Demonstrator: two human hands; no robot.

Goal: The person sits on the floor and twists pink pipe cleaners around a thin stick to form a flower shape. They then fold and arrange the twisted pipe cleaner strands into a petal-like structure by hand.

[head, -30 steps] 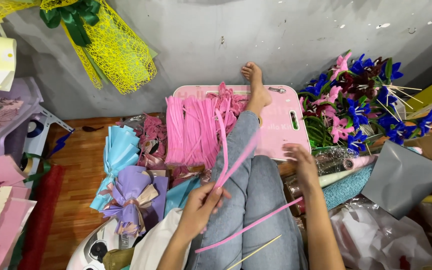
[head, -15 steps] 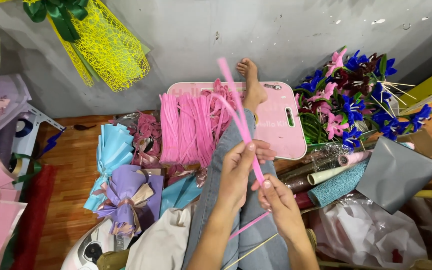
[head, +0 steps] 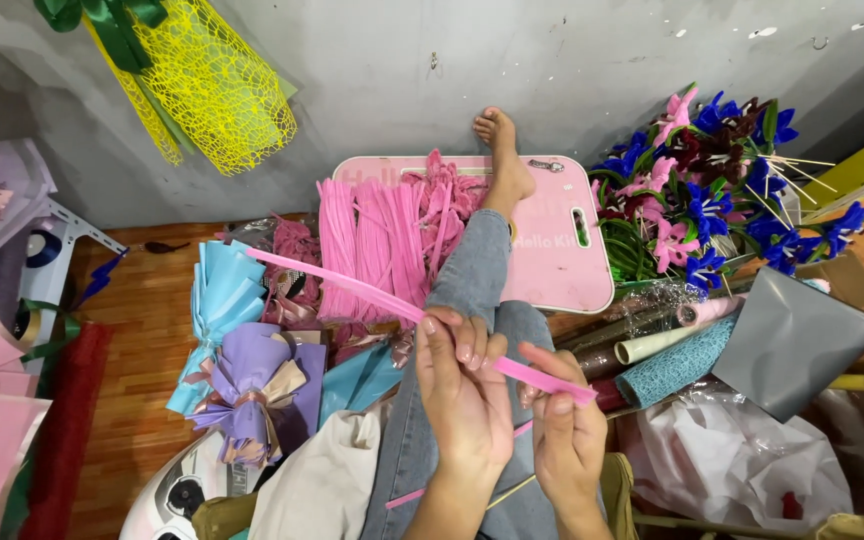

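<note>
Both the left hand (head: 462, 385) and right hand (head: 564, 430) pinched a pink ribbon strip (head: 352, 287) near a far pink rectangular board (head: 562, 260).

The ribbon strip (head: 352, 283) is pink, the board (head: 552, 250) is pale pink, the net wrap (head: 217, 85) is yellow with a mesh pattern, and the flowers (head: 712, 200) are blue and pink.

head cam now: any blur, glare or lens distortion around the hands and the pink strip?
Head view: light is even and soft, no hard shadows or glare on the grey wall; left hand and right hand are fairly sharp, the pink strip slightly soft toward its far end; wide-angle bending shows at the edges, near the yellow mesh and the blue and pink flowers.
</note>
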